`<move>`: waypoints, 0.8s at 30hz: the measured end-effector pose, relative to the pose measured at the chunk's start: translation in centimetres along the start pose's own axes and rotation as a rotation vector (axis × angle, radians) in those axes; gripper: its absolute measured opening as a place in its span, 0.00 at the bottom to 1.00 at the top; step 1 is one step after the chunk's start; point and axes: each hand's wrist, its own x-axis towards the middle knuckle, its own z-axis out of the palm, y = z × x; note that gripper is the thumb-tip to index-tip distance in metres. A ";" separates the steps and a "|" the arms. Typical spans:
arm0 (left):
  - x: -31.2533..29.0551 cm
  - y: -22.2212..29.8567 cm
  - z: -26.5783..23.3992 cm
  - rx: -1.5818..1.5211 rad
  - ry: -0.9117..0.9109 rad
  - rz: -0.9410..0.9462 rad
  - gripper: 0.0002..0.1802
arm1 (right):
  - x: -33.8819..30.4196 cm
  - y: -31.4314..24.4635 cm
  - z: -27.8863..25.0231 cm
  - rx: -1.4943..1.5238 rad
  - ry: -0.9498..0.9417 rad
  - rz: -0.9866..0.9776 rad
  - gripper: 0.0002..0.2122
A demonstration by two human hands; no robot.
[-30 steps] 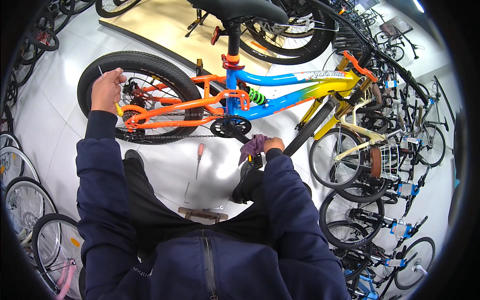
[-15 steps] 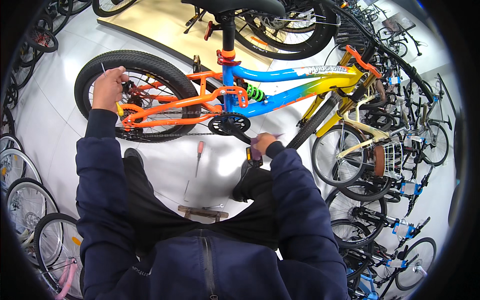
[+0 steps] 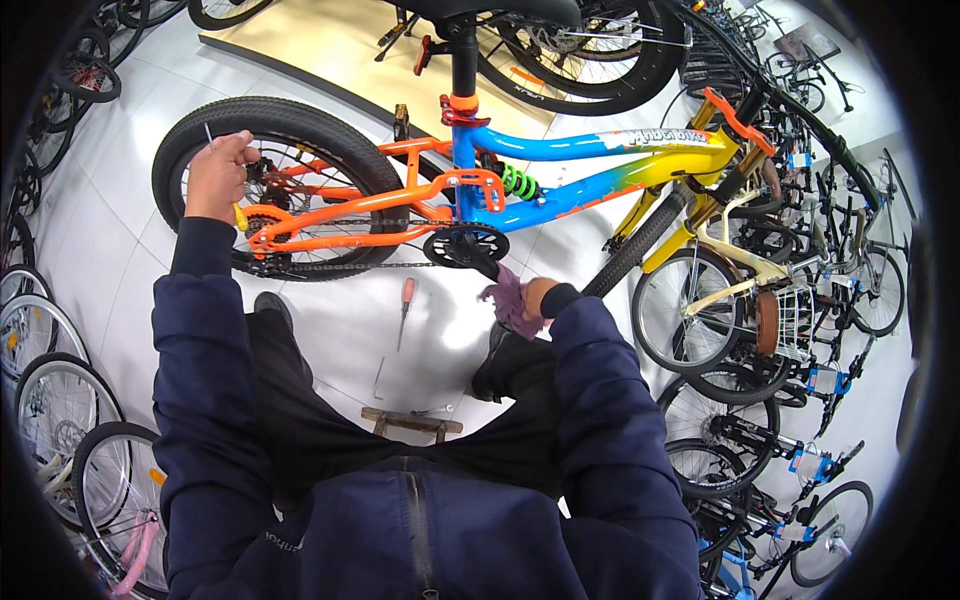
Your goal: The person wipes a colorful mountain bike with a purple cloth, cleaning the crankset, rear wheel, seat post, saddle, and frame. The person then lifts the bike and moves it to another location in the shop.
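Observation:
A bicycle with an orange, blue and yellow frame (image 3: 560, 148) stands side-on in front of me. Beside its rear wheel (image 3: 335, 150), my left hand (image 3: 217, 178) is closed round a screwdriver; the yellow handle (image 3: 240, 217) pokes out below the fist and the thin shaft (image 3: 209, 136) above it. My right hand (image 3: 537, 298) grips a crumpled purple cloth (image 3: 508, 300) at the lower end of the crank arm. The cloth covers the near pedal. The chainring (image 3: 466, 245) and chain (image 3: 340, 266) show to the left of it.
On the floor between my feet lie a red-handled screwdriver (image 3: 406, 300), a hex key (image 3: 379, 378) and a spanner (image 3: 433, 411) by a small wooden stool (image 3: 410, 420). Many bicycles stand along both sides, with a white basket (image 3: 795, 322) at right. A pale platform (image 3: 330, 60) lies behind.
The purple cloth has come round over the pedal and spread out, with my right hand shifting slightly right and down. My left hand stays nearly still. The view has shifted a little.

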 end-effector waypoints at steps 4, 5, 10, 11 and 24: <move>-0.1 0.0 -0.1 0.001 -0.011 -0.004 0.09 | 0.3 0.6 0.1 -0.089 -0.079 -0.194 0.15; -0.1 0.0 -0.1 0.002 -0.015 0.001 0.09 | 0.2 1.1 0.0 -0.040 -0.121 -0.273 0.15; -0.1 0.1 -0.1 0.003 -0.012 0.001 0.09 | 1.0 1.9 0.6 -0.146 0.377 0.170 0.14; -0.1 0.1 -0.1 0.005 -0.013 -0.002 0.08 | 0.9 1.4 0.8 -0.204 0.265 0.123 0.14; -1.1 0.4 0.8 0.033 0.000 0.062 0.11 | -6.9 -8.8 -8.7 1.170 0.483 -0.367 0.06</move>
